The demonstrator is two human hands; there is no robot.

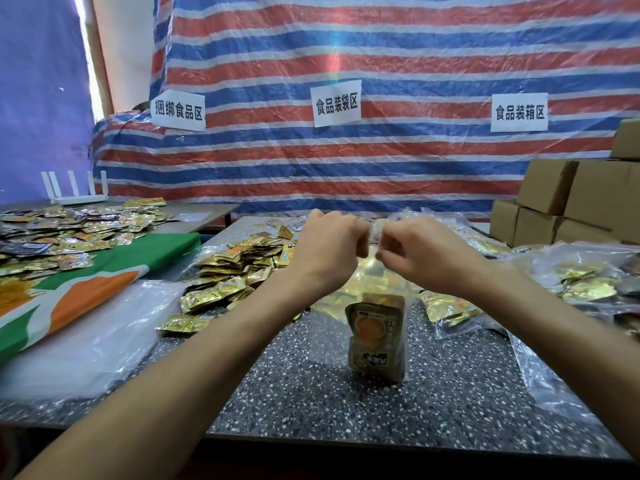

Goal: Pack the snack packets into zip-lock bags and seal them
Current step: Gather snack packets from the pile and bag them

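A clear zip-lock bag point(375, 271) hangs upright above the speckled table point(311, 393). My left hand point(325, 251) and my right hand point(419, 254) pinch its top edge close together, fingers curled. Gold and orange snack packets point(377, 337) sit inside the bag's lower part, close above or on the tabletop. A heap of loose gold snack packets point(235, 271) lies to the left of my left hand.
Filled clear bags point(585, 282) pile up at the right. A stack of empty plastic bags point(86, 337) and a green-orange cloth point(86, 285) lie at the left. More packets point(69, 226) cover the left table. Cardboard boxes point(571, 202) stand at the back right.
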